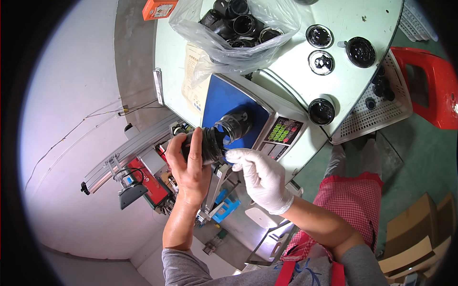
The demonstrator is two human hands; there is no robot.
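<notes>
Bare left hand [189,162] curled round a black jar [206,147]; I held it tipped, its mouth close to that of a second jar [241,121] standing on the blue-topped scale [224,93]. Gloved right hand [260,177]: fingertips bunched together just beside the tipped jar's rim; whether they pinched anything, I could not tell. Beyond the scale, a clear plastic bag [282,47] held more dark jars.

- Looks like a small workshop.
- Has a digital scale [219,97] carrying a black jar [241,120], beside a clear bag [283,16] of similar jars [244,25].
- Shows red-cased equipment [152,187] near a metal rail [101,176].
- Includes a perforated basket [402,108], cardboard boxes [411,223] and a green floor [311,168].
- Runs loose wires [104,113] along a plain wall [86,66].
</notes>
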